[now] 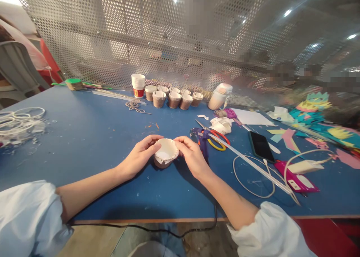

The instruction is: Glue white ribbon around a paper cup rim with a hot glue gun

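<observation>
we see the left hand point(141, 154) and right hand point(193, 155) with fingers clamped on opposite sides of a ragged-rimmed cup point(168, 149), thumbs at its rim, front middle of the blue table point(92, 197); we can't tell if its base touches. we mark a glue gun point(203, 138) and scissors point(220, 147) beside the right hand, brown-sided cups point(174, 100) clustered at the back near a cup stack point(138, 85).

A blue table point(84, 146) bears a bottle point(219, 97), paper point(251, 117), a phone point(261, 146).
</observation>
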### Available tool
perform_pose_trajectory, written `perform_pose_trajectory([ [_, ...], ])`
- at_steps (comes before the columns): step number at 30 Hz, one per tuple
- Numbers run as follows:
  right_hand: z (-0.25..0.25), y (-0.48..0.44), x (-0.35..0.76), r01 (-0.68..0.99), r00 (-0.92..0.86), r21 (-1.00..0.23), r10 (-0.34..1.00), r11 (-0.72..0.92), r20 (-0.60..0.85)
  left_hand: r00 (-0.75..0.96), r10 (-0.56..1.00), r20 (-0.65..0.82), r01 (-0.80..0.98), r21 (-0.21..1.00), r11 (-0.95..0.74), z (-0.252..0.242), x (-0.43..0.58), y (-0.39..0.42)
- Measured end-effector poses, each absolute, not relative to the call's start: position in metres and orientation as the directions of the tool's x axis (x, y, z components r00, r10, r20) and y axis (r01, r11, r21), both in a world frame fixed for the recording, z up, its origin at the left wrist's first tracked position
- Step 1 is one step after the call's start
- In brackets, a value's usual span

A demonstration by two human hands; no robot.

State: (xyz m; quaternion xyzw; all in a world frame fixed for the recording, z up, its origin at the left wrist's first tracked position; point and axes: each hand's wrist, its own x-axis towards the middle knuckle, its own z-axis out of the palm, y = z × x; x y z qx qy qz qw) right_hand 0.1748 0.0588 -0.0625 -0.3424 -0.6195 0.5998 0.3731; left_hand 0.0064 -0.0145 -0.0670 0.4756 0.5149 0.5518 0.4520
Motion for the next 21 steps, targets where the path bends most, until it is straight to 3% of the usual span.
perform_pose_trajectory([
  [6, -0.056, 0.050, 0.175, 0.048, -0.527, -0.990, 0.845, 0.136, 0.090, -0.198, 0.979, -0.039, -0.231, 0.973, -0.008, -0.069, 0.016, -0.021],
  [15, -0.049, 0.042, 0.175, 0.115, -0.559, -0.971, 0.821, 0.211, 0.112, -0.304, 0.951, -0.060, -0.321, 0.946, -0.043, -0.069, 0.028, -0.024],
  [18, -0.044, 0.040, 0.179, 0.124, -0.558, -0.956, 0.815, 0.266, 0.154, -0.346, 0.937, -0.058, -0.266, 0.963, -0.039, -0.066, 0.026, -0.023],
  [21, -0.038, 0.037, 0.183, 0.116, -0.520, -0.918, 0.811, 0.378, 0.268, -0.333, 0.941, 0.054, -0.025, 0.998, -0.066, -0.056, 0.019, -0.024],
])
